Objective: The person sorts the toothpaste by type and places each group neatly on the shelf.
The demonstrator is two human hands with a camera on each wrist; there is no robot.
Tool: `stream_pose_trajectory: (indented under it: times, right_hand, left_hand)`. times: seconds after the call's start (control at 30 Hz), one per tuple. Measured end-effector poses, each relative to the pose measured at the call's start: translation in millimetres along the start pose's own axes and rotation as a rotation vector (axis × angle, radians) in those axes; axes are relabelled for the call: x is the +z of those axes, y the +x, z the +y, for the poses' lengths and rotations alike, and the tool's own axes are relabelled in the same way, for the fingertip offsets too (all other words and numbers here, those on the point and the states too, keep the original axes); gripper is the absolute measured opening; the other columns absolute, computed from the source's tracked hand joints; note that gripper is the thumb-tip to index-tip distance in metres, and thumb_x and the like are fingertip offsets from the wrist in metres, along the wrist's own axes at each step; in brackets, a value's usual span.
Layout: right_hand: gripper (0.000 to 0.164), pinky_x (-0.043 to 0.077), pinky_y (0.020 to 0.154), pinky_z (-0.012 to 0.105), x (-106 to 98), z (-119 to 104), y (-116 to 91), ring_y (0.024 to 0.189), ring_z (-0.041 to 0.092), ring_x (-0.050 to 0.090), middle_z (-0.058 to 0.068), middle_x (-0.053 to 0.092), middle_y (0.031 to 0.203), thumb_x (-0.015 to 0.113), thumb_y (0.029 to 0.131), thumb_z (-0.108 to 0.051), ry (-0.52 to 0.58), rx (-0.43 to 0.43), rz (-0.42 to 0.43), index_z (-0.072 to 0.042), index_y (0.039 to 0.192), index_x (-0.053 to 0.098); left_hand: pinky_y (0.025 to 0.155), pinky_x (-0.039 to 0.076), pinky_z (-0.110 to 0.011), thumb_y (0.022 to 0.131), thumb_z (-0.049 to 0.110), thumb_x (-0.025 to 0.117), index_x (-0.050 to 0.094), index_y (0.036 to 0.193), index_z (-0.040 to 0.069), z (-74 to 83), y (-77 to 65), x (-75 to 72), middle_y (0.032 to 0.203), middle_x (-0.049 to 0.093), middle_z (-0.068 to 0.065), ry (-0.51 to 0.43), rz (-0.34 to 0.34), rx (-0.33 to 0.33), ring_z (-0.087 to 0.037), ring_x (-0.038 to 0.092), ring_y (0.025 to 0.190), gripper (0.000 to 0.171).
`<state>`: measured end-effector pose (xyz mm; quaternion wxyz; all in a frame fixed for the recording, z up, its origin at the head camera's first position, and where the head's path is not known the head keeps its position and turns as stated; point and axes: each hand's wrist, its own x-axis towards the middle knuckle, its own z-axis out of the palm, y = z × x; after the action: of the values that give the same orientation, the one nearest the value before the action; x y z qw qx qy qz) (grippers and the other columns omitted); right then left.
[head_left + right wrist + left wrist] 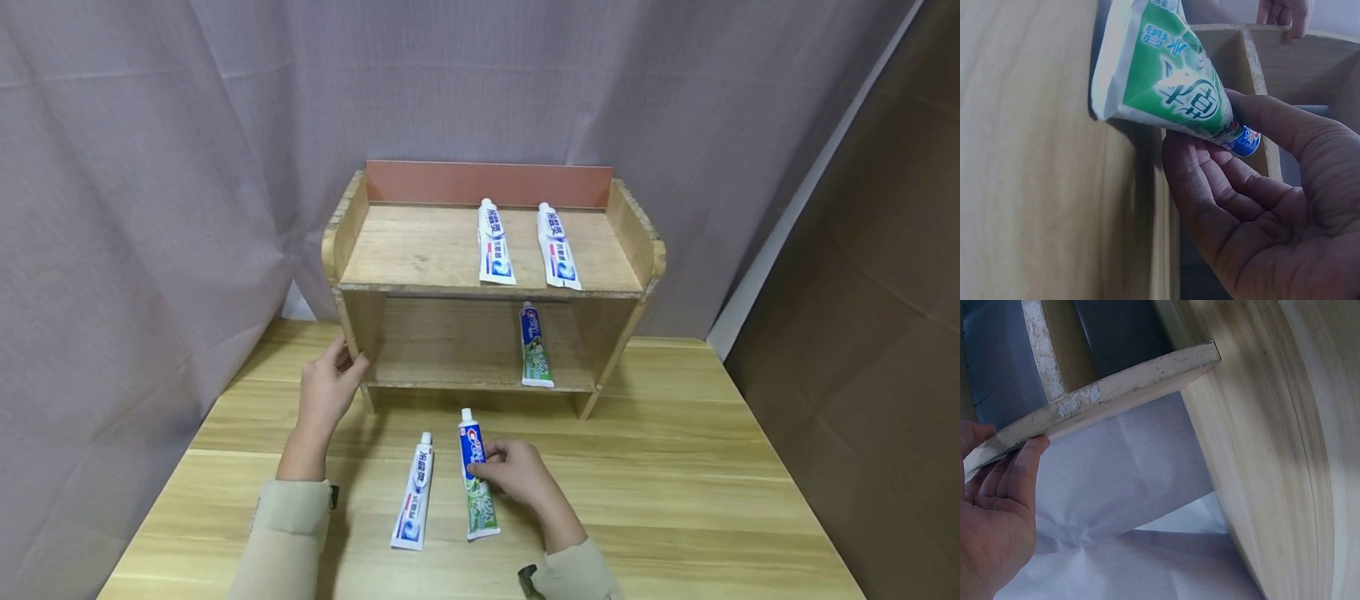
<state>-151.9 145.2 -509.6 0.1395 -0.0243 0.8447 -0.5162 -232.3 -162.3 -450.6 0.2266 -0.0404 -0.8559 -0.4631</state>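
A green and blue toothpaste tube [477,487] is pinched between the thumb and fingers of my right hand [521,473], in front of the shelf. In the right wrist view the tube's green end [1169,81] points toward the camera. My left hand [328,383] grips the left side panel of the wooden shelf [450,342]; the left wrist view shows thumb and fingers on either side of the panel's edge [1104,394]. Left of the held tube, a white toothpaste tube [414,493] lies on the table.
On the upper shelf lie two white toothpaste tubes, a left one [495,243] and a right one [557,247]. Another green and blue tube [536,346] lies on the lower shelf, right of its middle. A grey curtain [480,83] hangs behind the wooden table [675,483].
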Motion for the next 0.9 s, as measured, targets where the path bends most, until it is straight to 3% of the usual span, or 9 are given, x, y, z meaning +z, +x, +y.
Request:
stream_pose_trajectory:
  times: [0.5, 0.9]
  right_hand:
    - [0.035, 0.062, 0.066, 0.041, -2.2, -1.6, -1.7, 0.071, 0.021, 0.066, 0.004, 0.069, 0.079, 0.082, 0.083, -0.023, 0.027, -0.001, 0.015, 0.003, 0.103, 0.069]
    - [0.035, 0.059, 0.062, 0.032, -4.9, -4.1, -2.0, 0.070, 0.018, 0.064, 0.003, 0.068, 0.080, 0.082, 0.084, -0.026, -0.011, -0.015, 0.022, 0.001, 0.103, 0.070]
  left_hand:
    - [0.083, 0.062, -0.043, 0.093, 0.011, 0.068, 0.066, 0.127, 0.008, -0.3, 0.4, 1.1, 0.113, 0.070, -0.023, -0.006, 0.022, 0.023, -0.038, 0.072, 0.099, 0.033]
    - [0.083, 0.062, -0.042, 0.093, 0.014, 0.069, 0.066, 0.126, 0.008, -1.7, -0.2, 1.7, 0.113, 0.071, -0.023, -0.002, 0.024, 0.023, -0.036, 0.072, 0.100, 0.033]
